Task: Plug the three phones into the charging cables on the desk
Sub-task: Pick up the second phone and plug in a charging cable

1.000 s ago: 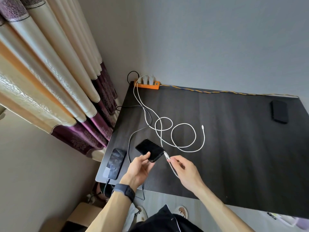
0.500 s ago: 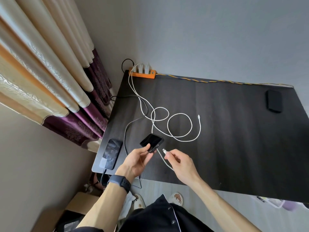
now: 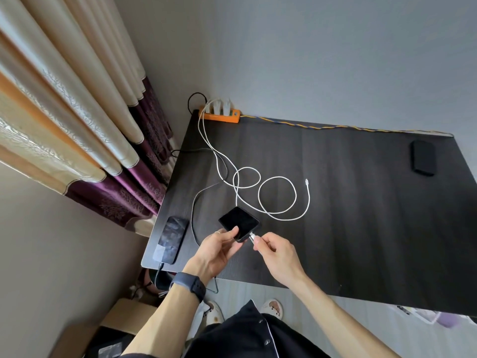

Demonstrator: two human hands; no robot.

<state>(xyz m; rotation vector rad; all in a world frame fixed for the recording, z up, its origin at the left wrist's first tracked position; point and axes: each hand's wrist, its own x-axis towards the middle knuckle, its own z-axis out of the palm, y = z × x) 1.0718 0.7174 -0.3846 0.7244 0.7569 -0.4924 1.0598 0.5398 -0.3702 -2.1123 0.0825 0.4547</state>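
Observation:
My left hand holds a black phone by its near end, just above the dark desk. My right hand pinches the white plug of a white cable, and the plug's tip touches the phone's bottom edge. A second phone lies at the desk's near left corner with a dark cable in its near end. A third black phone lies face down at the far right. Another white cable lies coiled mid-desk, its free plug unconnected.
An orange power strip with white chargers sits at the far left corner by the wall. A yellow-blue cord runs along the back edge. Curtains hang at the left. A cardboard box stands on the floor below.
The hands have come together: the white plug, a short gap from the phone half a second ago, now meets its bottom edge. The view has shifted slightly.

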